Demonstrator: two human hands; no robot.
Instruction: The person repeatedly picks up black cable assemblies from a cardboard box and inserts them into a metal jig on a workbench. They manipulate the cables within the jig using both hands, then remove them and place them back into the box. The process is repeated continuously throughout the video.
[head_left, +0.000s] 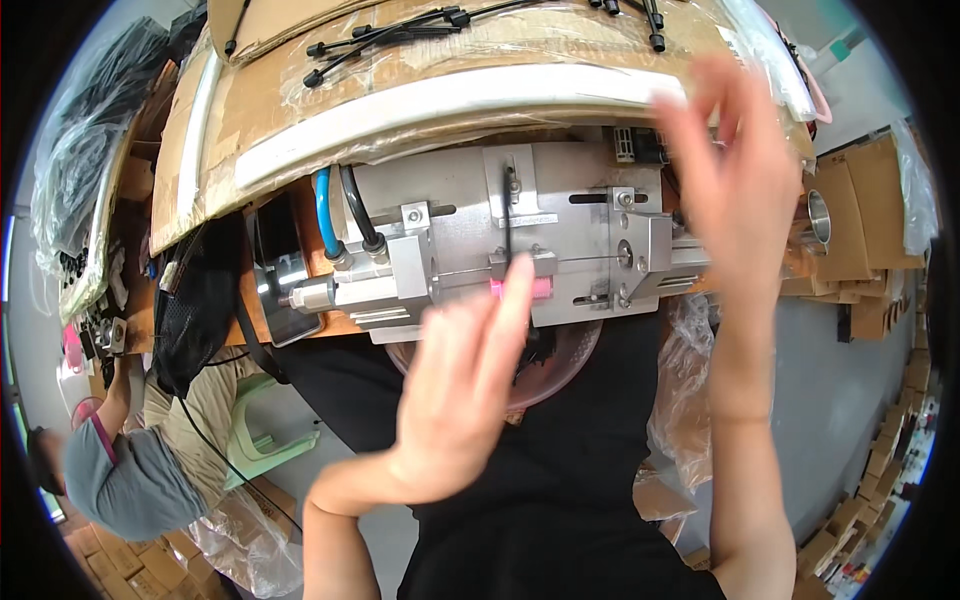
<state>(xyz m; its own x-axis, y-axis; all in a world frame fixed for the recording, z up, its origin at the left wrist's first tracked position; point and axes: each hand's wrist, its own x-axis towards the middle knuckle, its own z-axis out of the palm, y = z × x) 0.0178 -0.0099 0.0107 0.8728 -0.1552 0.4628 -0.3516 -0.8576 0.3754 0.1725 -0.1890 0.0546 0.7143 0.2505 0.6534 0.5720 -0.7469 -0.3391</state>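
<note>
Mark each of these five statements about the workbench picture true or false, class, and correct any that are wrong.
1. A blue hose stands beside a black hose at the left part of the metal fixture. True.
2. Of the two hands, the right hand is the nearer to the pink piece. False: the left hand is nearer; the right one is raised at the upper right.
3. Several thin black rods lie on the cardboard beyond the fixture. True.
4. The plastic stool at the lower left is bright red. False: it is pale green.
5. A translucent, pinkish bowl shows below the fixture's near edge. True.
</note>
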